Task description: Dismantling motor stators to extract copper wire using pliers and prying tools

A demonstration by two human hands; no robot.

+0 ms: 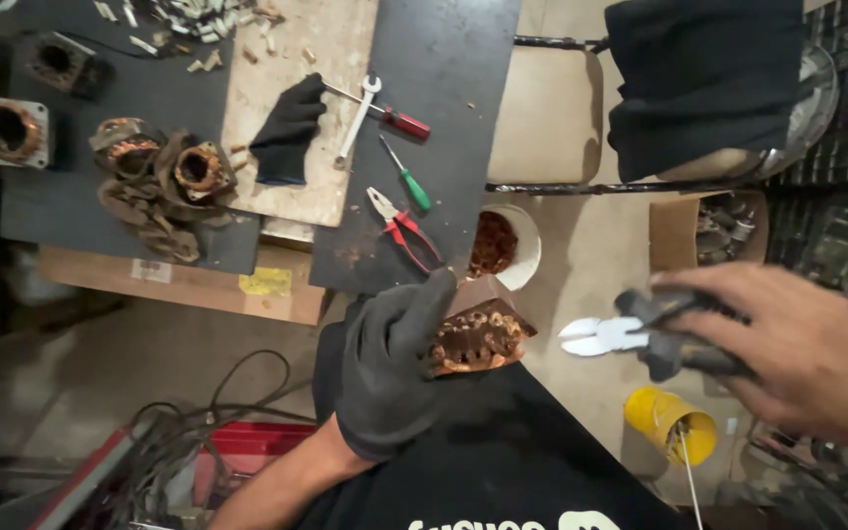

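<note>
Nearest the camera, over a dark cloth across the lap: left hand (390,368), gloved in black, clenched round a rusty motor stator (478,339), thumb up against its side, coil end turned rightward, probably to bare the copper windings to the blades. Just right of the stator, apart from it: side cutters (640,339) with pale jaws parted and aimed at the windings, dark handles gripped by the bare right hand (802,353), fingers wrapped over the top for squeeze. Below the cutters, on the floor: yellow cup (669,424) with a thin rod standing in it. Just behind the stator: white bowl (524,250) heaped with brown copper scraps, seemingly set close for catching cut wire. Left of the bowl, on the dark tabletop (444,88): red-handled pliers (404,233), then a green-handled screwdriver (406,179), a red-handled screwdriver (395,118) and a wrench (357,120), all laid within reach. Beside the wrench, a spare black glove (289,132) lying on a pale board. Farther left of the stator in hand: several more rusted stators (164,182) stripped or waiting, and a heap of small pale bits at the far edge. Right of the bowl, farther off: cardboard box (704,231) of metal parts, and a stool with dark cloth draped over it.
</note>
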